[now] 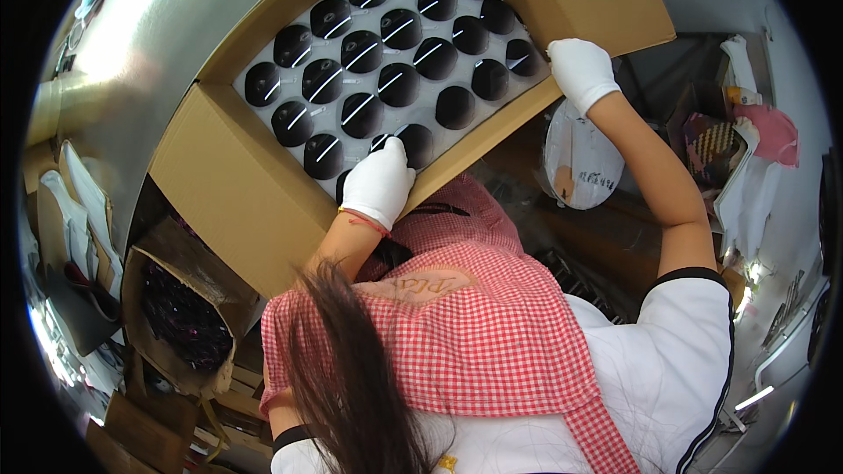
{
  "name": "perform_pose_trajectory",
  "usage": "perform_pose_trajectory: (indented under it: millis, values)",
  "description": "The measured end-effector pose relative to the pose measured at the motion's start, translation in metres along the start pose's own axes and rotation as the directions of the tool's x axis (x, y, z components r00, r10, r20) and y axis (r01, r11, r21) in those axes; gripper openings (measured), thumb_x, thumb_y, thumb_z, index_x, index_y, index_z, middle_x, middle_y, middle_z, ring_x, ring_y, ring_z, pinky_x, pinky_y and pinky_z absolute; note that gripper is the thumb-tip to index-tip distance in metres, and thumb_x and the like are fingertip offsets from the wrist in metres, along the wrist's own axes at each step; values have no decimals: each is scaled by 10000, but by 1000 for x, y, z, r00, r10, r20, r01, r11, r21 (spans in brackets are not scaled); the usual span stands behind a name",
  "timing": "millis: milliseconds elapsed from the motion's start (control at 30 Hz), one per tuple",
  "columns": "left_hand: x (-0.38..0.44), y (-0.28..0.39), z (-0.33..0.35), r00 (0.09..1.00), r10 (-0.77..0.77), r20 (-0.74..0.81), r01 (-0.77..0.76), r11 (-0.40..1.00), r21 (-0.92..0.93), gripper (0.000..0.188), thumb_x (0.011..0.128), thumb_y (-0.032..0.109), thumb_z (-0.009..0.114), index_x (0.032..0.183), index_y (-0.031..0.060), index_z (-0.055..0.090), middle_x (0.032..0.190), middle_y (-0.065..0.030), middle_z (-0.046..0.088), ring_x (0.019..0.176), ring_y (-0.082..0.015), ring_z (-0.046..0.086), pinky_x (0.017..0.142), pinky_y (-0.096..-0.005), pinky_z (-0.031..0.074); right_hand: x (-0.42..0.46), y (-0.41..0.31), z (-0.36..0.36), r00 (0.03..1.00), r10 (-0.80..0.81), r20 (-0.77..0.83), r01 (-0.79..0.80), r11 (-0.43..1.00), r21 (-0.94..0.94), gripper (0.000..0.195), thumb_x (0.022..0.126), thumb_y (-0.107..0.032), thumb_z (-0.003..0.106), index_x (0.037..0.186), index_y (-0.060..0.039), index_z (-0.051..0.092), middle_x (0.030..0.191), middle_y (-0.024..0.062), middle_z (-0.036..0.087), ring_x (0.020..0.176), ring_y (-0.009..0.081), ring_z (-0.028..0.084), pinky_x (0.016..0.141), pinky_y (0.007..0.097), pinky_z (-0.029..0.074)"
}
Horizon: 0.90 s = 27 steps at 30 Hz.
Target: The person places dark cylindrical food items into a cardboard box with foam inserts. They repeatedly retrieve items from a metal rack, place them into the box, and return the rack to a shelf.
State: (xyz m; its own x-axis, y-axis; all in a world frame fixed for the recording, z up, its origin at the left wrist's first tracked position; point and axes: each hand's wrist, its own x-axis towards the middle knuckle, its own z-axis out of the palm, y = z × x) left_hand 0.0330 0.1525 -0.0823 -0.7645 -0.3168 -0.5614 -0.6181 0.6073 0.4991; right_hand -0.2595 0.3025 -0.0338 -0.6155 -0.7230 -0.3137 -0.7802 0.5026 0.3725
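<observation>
An open cardboard box (217,145) lies tilted before me, its flaps spread. Inside, rows of dark gradient sunglass lenses (398,85) rest on a pale tray or sheet (421,102). My left hand (380,183), in a white glove, is at the box's near side, over the nearest row of lenses; its fingers are bunched near the near wall, and whether they pinch anything is hidden. My right hand (582,74), also in a white glove, grips the box's near right corner, with the fingers curled over the edge.
A metal surface (171,6) curves along the upper left. Below it stands a carton (227,296) full of dark shiny pieces. A round white object (584,155) bearing writing is under my right forearm. Pink and white cloths (774,135) hang at the right.
</observation>
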Motion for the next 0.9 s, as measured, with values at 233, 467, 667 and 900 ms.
perform_pose_trajectory:
  millis: [233, 467, 667, 900]
  values:
    - [28, 15, 7, 999, 30, -39, -32, 999, -32, 218, 850, 158, 606, 976, 0, 525, 878, -250, 681, 837, -416, 670, 760, -499, 534, 67, -12, 11, 852, -401, -336, 485, 846, 221, 352, 820, -121, 666, 1160, -211, 667, 949, 49, 634, 902, 260, 645, 753, 376, 541]
    - [53, 27, -19, 997, 31, -72, -35, 998, -59, 274, 815, 218, 677, 978, 34, 556, 892, -215, 671, 871, -389, 655, 778, -456, 517, 88, -5, 1, 855, -494, -158, 505, 862, 38, 351, 813, -121, 664, 1157, -182, 696, 921, 89, 657, 861, 273, 665, 744, 381, 550]
    - [126, 31, -68, 751, 77, -656, 0, 993, 116, 435, 754, 310, 768, 1051, 56, 577, 991, -176, 602, 882, -358, 628, 735, -437, 551, 129, 28, -74, 755, -349, -554, 580, 750, 318, 353, 866, -302, 679, 1179, -139, 675, 1101, 81, 675, 986, 277, 659, 840, 387, 535]
    - [177, 43, -102, 617, -117, -778, 255, 965, 57, 498, 702, 405, 791, 932, 1, 612, 991, -176, 603, 934, -366, 614, 793, -458, 529, 267, 93, -200, 474, -26, -880, 588, 753, 294, 278, 844, -210, 633, 1068, -60, 702, 1010, 225, 681, 910, 398, 646, 840, 451, 516]
